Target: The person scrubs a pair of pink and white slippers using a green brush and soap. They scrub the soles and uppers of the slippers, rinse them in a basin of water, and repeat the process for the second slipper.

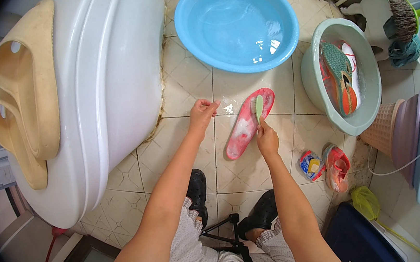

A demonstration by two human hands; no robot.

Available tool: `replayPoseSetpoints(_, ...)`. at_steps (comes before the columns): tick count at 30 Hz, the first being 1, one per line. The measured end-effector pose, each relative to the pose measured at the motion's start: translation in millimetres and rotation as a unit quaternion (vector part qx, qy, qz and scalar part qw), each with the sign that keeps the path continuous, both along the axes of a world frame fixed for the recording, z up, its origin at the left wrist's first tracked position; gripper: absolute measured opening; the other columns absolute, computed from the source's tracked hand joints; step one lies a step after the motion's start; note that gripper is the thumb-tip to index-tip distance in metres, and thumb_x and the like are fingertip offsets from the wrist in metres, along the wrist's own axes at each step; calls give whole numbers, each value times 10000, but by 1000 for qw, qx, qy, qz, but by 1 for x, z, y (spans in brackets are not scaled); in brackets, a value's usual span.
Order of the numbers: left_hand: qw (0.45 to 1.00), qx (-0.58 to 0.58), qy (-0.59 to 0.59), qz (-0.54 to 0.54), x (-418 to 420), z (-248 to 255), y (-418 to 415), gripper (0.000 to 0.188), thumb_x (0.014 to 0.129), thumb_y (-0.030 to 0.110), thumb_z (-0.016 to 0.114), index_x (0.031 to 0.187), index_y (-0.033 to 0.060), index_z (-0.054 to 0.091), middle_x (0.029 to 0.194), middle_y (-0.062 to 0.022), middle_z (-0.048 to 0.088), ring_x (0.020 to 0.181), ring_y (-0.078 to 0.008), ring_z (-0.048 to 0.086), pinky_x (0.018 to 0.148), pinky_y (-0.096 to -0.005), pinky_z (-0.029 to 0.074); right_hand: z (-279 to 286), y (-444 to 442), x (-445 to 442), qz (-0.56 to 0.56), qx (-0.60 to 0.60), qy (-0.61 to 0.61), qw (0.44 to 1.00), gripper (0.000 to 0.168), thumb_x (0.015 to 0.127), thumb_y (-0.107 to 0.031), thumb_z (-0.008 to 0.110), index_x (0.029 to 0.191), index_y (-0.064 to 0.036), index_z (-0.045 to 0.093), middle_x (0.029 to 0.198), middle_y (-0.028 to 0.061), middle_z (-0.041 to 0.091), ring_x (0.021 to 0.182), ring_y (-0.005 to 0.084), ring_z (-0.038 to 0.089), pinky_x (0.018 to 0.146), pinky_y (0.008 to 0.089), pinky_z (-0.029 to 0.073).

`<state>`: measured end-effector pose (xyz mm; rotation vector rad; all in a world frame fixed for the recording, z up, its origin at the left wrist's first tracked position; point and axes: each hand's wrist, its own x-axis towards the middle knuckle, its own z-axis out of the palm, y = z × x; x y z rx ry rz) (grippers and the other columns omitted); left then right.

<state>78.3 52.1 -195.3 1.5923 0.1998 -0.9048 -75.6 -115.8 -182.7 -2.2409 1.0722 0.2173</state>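
Note:
A red shoe insole with white foam on it lies slantwise on the tiled floor. My right hand grips the handle of a small light green scrubbing brush, whose head is at the insole's upper part. My left hand hovers to the left of the insole with bent fingers and holds nothing visible. Beyond the insole stands a blue basin of water. At the right, a pale green basin holds water and sneakers, one showing its green and orange sole.
A soap bar on a plastic wrapper and a small red shoe lie at the right. Stacked basins lean behind them. A white bathtub fills the left, with beige slippers on it. Black clogs are near the stool.

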Motion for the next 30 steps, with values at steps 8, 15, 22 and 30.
replayPoseSetpoints(8,996,-7,-52,76,8,-6,0,464,804,195,596,1209,45,427,1172,-114,563,973,-171,550,812,-282,427,7,0,2,0,9,23,1000,319,879,-216,494,1186,-168,565,851,226,617,761,376,610,682,435,474)
replayPoseSetpoints(15,934,105,-270,-210,-25,23,-5,427,753,192,645,1138,51,524,1177,-147,530,1100,-255,491,883,-382,420,-9,-3,-6,14,-19,-1,1000,370,853,-188,512,1222,-215,531,790,191,630,701,355,613,621,449,477)
replayPoseSetpoints(22,640,182,-549,-505,-97,-12,-6,480,768,197,559,1212,30,486,1314,-149,426,1246,-281,366,1056,-404,256,17,23,-23,184,-64,25,981,468,811,-101,514,1256,-244,499,669,174,592,609,341,595,559,444,465)
replayPoseSetpoints(30,495,307,-565,-584,-110,-20,-24,481,873,231,387,1312,34,403,1404,-87,344,1319,-243,256,1075,-376,187,9,-8,35,175,-109,5,979,399,828,-109,470,1211,-199,533,694,203,605,627,363,602,553,462,464)
